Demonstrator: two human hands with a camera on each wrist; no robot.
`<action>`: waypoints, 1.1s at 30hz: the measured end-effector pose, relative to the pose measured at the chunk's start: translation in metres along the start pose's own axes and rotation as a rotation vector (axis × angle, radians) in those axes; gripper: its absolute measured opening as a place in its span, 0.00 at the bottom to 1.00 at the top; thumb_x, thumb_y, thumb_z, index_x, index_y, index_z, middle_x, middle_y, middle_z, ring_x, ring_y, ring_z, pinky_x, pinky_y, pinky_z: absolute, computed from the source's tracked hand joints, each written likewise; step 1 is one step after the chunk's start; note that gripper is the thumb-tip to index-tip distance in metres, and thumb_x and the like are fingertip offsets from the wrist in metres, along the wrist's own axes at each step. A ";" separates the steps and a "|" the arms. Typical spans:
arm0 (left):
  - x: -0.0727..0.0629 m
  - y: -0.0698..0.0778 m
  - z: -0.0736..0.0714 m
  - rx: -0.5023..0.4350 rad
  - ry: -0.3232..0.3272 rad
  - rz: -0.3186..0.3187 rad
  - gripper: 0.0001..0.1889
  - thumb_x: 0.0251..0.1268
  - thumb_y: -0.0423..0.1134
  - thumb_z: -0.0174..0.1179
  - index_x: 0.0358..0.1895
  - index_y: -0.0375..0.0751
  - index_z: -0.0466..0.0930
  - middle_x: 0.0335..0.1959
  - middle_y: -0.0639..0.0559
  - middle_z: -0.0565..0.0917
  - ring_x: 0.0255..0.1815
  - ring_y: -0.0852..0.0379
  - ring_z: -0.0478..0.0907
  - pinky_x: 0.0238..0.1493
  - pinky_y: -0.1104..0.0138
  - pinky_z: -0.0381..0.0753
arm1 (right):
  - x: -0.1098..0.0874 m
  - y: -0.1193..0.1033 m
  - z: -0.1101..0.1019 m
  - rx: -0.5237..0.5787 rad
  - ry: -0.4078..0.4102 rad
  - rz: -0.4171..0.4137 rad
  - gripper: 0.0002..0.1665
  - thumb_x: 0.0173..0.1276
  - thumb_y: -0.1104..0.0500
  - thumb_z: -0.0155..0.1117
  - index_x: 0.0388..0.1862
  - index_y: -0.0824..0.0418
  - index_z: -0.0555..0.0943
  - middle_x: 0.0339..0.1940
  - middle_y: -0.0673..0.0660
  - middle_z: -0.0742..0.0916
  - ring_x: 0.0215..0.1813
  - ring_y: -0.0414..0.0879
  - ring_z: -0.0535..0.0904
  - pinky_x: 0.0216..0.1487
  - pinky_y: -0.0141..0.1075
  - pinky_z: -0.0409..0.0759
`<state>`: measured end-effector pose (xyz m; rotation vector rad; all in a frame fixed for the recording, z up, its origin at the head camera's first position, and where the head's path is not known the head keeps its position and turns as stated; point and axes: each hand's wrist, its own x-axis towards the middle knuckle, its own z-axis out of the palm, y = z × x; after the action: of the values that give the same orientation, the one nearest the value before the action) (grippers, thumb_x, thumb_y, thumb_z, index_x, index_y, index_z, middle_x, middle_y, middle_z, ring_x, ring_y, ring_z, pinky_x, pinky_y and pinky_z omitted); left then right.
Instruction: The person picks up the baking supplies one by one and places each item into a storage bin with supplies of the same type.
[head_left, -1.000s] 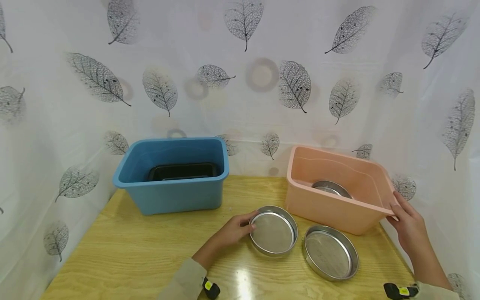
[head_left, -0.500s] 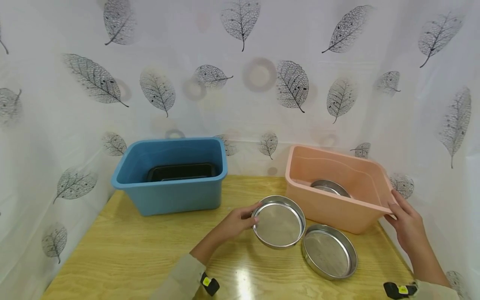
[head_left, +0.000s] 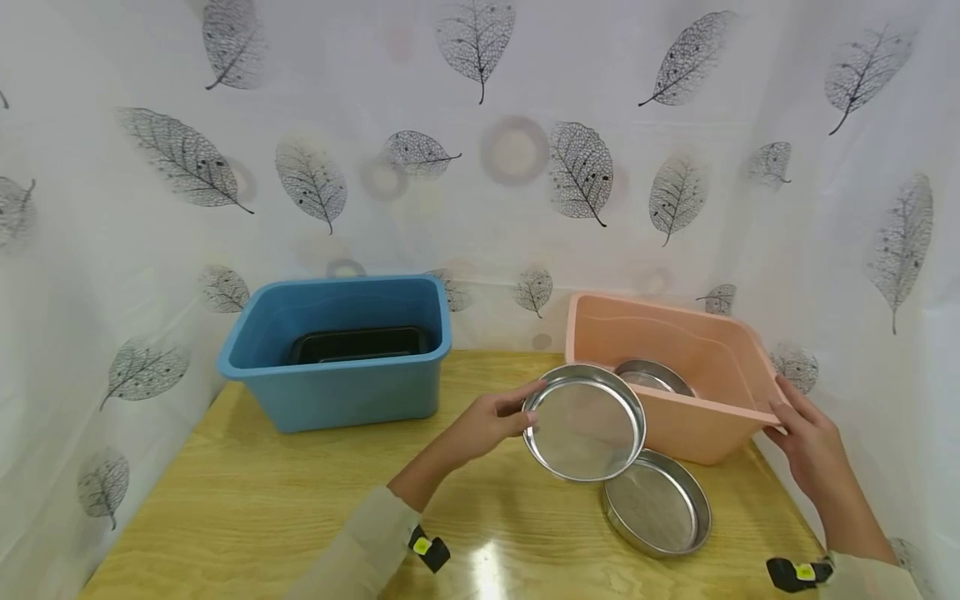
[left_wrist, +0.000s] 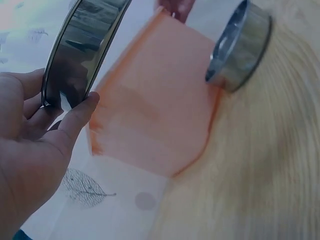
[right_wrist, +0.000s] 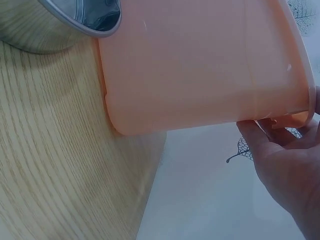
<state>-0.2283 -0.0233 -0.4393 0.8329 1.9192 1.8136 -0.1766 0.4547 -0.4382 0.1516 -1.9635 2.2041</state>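
blue tub (head_left: 352, 396) holding a black container (head_left: 362, 343), wood-grain table (head_left: 300, 492), leaf-print sheet (head_left: 450, 217) behind

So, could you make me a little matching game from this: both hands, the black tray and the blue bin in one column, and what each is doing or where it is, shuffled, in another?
1. Left hand
2. Right hand
3. Black tray
4. Blue bin

A. Inside the blue bin
B. Gripping the rim of the pink bin
C. Standing on the wooden table
D. Holding a round metal pan

Right pairs: 1-D, 2-B, 3-A, 4-C
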 end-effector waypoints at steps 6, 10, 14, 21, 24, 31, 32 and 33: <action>0.017 0.017 0.002 -0.015 -0.021 0.048 0.27 0.77 0.42 0.57 0.76 0.57 0.65 0.76 0.51 0.69 0.66 0.41 0.77 0.58 0.62 0.83 | 0.000 -0.001 -0.001 0.012 -0.004 0.004 0.37 0.83 0.62 0.44 0.84 0.54 0.45 0.85 0.43 0.42 0.54 0.21 0.77 0.48 0.18 0.79; 0.031 0.025 0.000 0.008 -0.024 0.072 0.28 0.77 0.45 0.56 0.77 0.57 0.64 0.77 0.54 0.67 0.69 0.48 0.75 0.59 0.62 0.83 | 0.001 0.000 -0.001 0.032 0.004 0.009 0.36 0.83 0.62 0.45 0.84 0.53 0.47 0.85 0.44 0.41 0.53 0.21 0.77 0.48 0.19 0.79; 0.048 0.030 -0.002 0.007 -0.026 0.110 0.29 0.78 0.44 0.56 0.78 0.54 0.62 0.77 0.52 0.66 0.71 0.48 0.73 0.60 0.61 0.82 | 0.002 0.000 0.000 0.047 0.003 0.011 0.35 0.83 0.62 0.45 0.83 0.52 0.49 0.85 0.44 0.41 0.53 0.22 0.77 0.48 0.19 0.79; 0.082 0.036 0.006 -0.046 -0.025 0.137 0.29 0.78 0.41 0.56 0.78 0.54 0.61 0.77 0.46 0.66 0.71 0.47 0.73 0.60 0.63 0.82 | 0.002 -0.001 -0.002 0.040 0.007 0.016 0.35 0.83 0.62 0.45 0.84 0.52 0.48 0.85 0.44 0.42 0.54 0.22 0.77 0.47 0.19 0.79; 0.095 0.039 0.011 -0.055 0.001 0.121 0.29 0.77 0.40 0.57 0.77 0.54 0.64 0.76 0.47 0.69 0.62 0.55 0.79 0.59 0.57 0.83 | 0.002 -0.001 -0.003 0.046 0.011 0.022 0.35 0.83 0.61 0.45 0.83 0.51 0.49 0.85 0.45 0.41 0.53 0.22 0.77 0.47 0.19 0.79; 0.123 0.043 0.017 -0.059 0.048 0.112 0.28 0.77 0.37 0.57 0.77 0.50 0.65 0.68 0.40 0.76 0.53 0.54 0.83 0.54 0.57 0.86 | 0.002 -0.001 -0.003 0.055 0.020 0.026 0.35 0.82 0.61 0.46 0.83 0.50 0.52 0.85 0.46 0.41 0.54 0.22 0.77 0.47 0.19 0.79; 0.127 0.043 0.017 -0.058 0.059 0.111 0.28 0.76 0.37 0.57 0.76 0.49 0.66 0.70 0.41 0.75 0.57 0.53 0.83 0.54 0.60 0.86 | 0.002 -0.001 -0.003 0.056 0.020 0.026 0.35 0.82 0.61 0.46 0.83 0.50 0.52 0.85 0.46 0.41 0.54 0.22 0.77 0.47 0.19 0.80; 0.130 0.043 0.017 -0.053 0.068 0.110 0.28 0.76 0.37 0.58 0.76 0.48 0.66 0.72 0.43 0.73 0.61 0.51 0.81 0.54 0.64 0.85 | 0.002 -0.001 -0.002 0.057 0.020 0.025 0.34 0.82 0.61 0.46 0.83 0.49 0.52 0.85 0.46 0.41 0.54 0.22 0.77 0.47 0.19 0.80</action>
<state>-0.3090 0.0732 -0.3823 0.8858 1.8914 1.9718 -0.1787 0.4572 -0.4371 0.1134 -1.9033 2.2696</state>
